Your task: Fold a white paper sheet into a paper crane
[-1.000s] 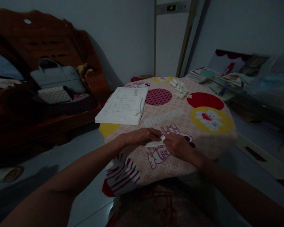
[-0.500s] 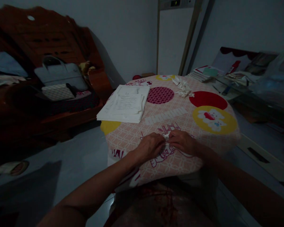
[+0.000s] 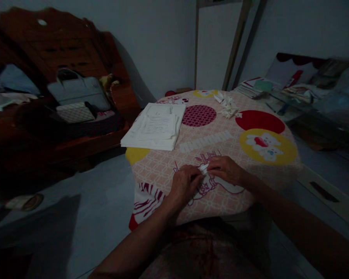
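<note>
Between my two hands, low over the near part of the table, is a small strip of white paper [image 3: 204,169]. My left hand [image 3: 186,180] pinches its left end, with the fingers curled. The right end is pinched by my right hand [image 3: 224,169]. Much of the strip is hidden by my fingers. Just beyond my hands, a row of short white strips [image 3: 206,142] lies on the patterned tablecloth [image 3: 163,164]. A stack of white paper sheets [image 3: 133,135], the top ones bearing writing, sits to the left. Farther back rests a heap of crumpled white paper pieces [image 3: 229,107].
A wooden bench [image 3: 116,97] on the left holds a light handbag [image 3: 81,93] and a checked pouch [image 3: 75,112]. To the right is a glass-topped table [image 3: 305,110] with papers and a plastic bag [image 3: 343,97]. A slipper [image 3: 25,202] lies on the floor.
The view has shifted slightly. My fingers have loosened a little and moved, so more of the white paper strip shows between them. The stack and the heap lie as before.
</note>
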The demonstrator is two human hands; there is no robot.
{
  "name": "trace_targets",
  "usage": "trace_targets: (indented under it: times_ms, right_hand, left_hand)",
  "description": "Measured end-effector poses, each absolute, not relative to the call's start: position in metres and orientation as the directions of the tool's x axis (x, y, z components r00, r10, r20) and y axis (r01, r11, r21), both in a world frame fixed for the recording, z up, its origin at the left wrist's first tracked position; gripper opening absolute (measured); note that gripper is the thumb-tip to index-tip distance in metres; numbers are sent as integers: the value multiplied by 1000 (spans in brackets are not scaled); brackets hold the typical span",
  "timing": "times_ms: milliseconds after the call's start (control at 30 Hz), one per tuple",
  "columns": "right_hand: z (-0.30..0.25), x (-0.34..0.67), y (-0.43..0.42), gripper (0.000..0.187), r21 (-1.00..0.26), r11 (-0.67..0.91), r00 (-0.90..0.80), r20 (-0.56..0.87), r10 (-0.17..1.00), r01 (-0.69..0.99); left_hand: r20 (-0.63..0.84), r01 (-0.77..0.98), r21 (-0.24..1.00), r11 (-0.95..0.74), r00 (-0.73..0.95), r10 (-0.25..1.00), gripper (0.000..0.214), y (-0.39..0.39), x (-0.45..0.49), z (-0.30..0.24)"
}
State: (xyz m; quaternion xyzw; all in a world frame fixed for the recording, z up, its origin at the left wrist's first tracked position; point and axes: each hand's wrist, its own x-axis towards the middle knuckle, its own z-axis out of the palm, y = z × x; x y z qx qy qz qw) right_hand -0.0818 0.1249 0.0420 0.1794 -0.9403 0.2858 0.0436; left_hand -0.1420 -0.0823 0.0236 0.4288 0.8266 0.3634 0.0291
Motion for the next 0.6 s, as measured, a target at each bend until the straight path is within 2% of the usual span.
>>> trace_targets:
  times_ms: [167, 433, 600]
  right_hand:
    - [45, -83, 120, 21, -519, 801, -954, 148, -260, -299]
    - [57, -90, 121, 18, -583, 786, -970, 16, -244, -207]
    - [58, -97, 116, 17, -555, 830, -986, -99, -135, -58]
  left_hand:
    - [254, 658, 635, 405, -673, 695, 5, -81, -141, 27]
    - [215, 651, 613, 448, -683, 698, 7, -79, -141, 29]
    - [181, 631, 600, 493, -707, 684, 8, -77, -141, 32]
